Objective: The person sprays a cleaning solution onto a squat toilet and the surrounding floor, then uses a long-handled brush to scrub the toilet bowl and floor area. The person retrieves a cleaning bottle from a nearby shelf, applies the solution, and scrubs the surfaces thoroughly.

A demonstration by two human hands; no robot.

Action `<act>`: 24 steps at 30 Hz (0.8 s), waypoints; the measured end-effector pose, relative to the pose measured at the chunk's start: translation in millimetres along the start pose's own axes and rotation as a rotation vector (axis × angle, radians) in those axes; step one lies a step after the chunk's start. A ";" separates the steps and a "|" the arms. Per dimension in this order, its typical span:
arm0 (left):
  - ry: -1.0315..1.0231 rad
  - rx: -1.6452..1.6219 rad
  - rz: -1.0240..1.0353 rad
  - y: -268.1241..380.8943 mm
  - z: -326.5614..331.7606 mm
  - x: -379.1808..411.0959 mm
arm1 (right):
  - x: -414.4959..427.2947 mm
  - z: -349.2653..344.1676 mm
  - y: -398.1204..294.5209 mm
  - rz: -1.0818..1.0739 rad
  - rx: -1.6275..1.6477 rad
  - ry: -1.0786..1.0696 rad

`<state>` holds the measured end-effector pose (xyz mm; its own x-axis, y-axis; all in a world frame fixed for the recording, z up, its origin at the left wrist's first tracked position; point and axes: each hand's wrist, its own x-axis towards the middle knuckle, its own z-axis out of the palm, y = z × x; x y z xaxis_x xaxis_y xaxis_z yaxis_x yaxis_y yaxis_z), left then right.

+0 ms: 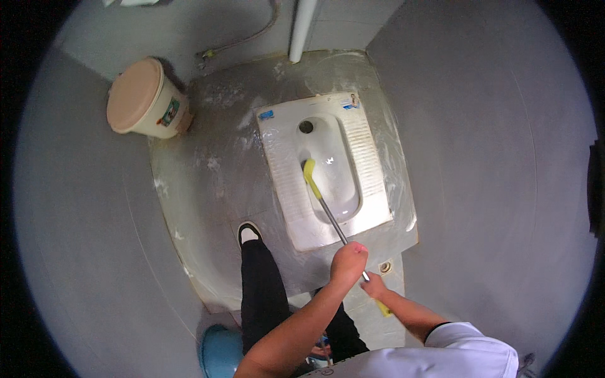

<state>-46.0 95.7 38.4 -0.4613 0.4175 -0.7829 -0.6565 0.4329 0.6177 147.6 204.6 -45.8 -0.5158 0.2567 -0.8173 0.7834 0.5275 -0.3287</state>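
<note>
Both my hands are closed around a long-handled toilet brush (333, 219) with a metal shaft and a yellow-green head. My left hand (349, 262) grips the shaft partway down. Behind it, my right hand (374, 286) holds the upper end, where a yellow grip (383, 308) sticks out. The brush head lies at the left inner side of the basin of a white ceramic squat toilet (371, 186); its bristles are mostly hidden. At the far end of the basin is a dark drain hole (306, 126). Ribbed footrests run along both sides.
A lidded cream bucket (160, 106) stands in the far left corner. A white pipe (301, 33) and a thin hose (246, 37) are at the back wall. Near my right hand is a floor drain (385, 268). A blue basin (220, 352) sits beside my leg. Grey walls enclose the raised floor.
</note>
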 end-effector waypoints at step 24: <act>-0.055 0.093 -0.004 -16.3 6.9 -3.0 | -68.3 -62.2 104.7 0.210 -0.443 -0.100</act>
<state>-29.9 92.9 31.2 -0.4238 0.4582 -0.7814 -0.5986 0.5058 0.6212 243.3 292.6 5.0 -0.3102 0.3269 -0.8927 0.6333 0.7714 0.0624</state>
